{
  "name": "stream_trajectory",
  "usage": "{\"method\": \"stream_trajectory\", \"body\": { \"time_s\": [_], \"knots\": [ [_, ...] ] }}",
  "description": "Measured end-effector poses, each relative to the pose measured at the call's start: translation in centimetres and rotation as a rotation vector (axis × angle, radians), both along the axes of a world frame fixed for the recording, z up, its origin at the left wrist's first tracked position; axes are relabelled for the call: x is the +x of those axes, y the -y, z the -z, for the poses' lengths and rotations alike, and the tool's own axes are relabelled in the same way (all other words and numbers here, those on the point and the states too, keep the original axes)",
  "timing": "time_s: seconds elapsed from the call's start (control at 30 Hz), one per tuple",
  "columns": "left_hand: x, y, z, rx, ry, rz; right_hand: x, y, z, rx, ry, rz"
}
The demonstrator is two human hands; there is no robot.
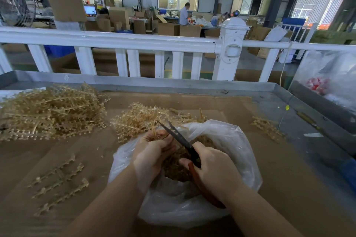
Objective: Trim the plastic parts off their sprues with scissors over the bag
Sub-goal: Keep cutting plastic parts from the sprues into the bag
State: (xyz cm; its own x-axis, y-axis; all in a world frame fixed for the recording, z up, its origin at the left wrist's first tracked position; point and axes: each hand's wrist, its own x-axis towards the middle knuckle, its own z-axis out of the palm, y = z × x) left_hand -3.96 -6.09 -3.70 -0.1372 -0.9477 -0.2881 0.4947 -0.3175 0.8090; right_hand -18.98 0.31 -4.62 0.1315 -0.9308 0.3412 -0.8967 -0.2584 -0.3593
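A clear plastic bag [227, 140] lies open on the cardboard-covered table, holding a heap of tan trimmed parts [175, 167]. Over it my left hand [152, 152] grips a thin tan sprue [155, 131] that sticks up from its fingers. My right hand [213, 169] holds scissors [179, 138] with dark blades and red-brown handles. The blades are parted and point up-left, right beside the sprue. Behind the bag lies a pile of tan sprues [146, 119].
A bigger sprue heap [50, 113] fills the table's left side. Three loose sprues [59, 183] lie front left, a few more [267, 127] at right. A white railing [119, 44] stands behind the table's grey metal rim [173, 82]. Another plastic bag [327, 77] is at far right.
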Motion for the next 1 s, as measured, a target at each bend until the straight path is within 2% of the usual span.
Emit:
{"method": "stream_trajectory", "body": {
  "time_s": [0.5,0.67,1.0],
  "knots": [
    [-0.12,0.0,0.3,-0.011,0.005,0.015,-0.44,0.02,0.52,-0.038,-0.052,0.006],
    [0.1,-0.15,0.53,-0.029,0.022,0.053,-0.32,0.2,-0.14,-0.052,0.134,0.014],
    [-0.07,0.03,0.35,0.011,-0.001,0.036,-0.02,0.44,-0.06,-0.016,0.109,0.046]
  ]
}}
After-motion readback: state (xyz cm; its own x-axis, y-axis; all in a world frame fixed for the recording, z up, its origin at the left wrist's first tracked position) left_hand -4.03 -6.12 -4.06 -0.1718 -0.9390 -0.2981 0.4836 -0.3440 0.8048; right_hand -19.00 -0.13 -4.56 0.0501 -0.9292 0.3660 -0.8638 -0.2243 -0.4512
